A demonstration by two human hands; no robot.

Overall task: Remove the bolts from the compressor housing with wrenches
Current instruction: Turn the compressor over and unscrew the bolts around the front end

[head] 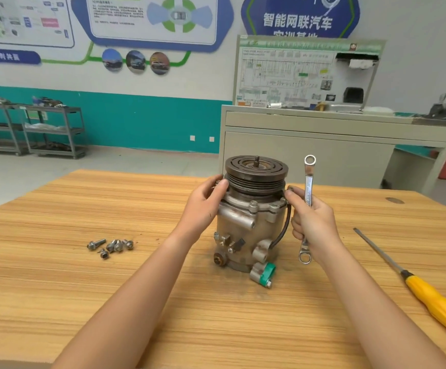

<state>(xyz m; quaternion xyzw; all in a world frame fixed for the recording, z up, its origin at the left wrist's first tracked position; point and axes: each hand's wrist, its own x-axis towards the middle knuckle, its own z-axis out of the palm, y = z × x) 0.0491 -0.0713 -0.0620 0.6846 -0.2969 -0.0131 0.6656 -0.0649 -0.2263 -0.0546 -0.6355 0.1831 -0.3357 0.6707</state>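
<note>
Standing upright between the hands, compressor (pixel 246 230); left hand (pixel 203 206) gripping its pulley (pixel 256 169); right hand (pixel 313 222) clasping wrench (pixel 309 174)

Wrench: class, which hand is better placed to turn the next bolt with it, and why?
Probably the right: the right hand grips the wrench beside the compressor, while the left hand holds its top, suited to steadying.

The lower frame is filled by a light wooden table (pixel 83 288) with striped grain. At centre, a grey metal compressor (pixel 246 230) is stood upright on it. Left of centre, loose silver bolts (pixel 111 246) are clustered. At lower right, a yellow-handled screwdriver (pixel 429 296) is laid diagonally.
</note>
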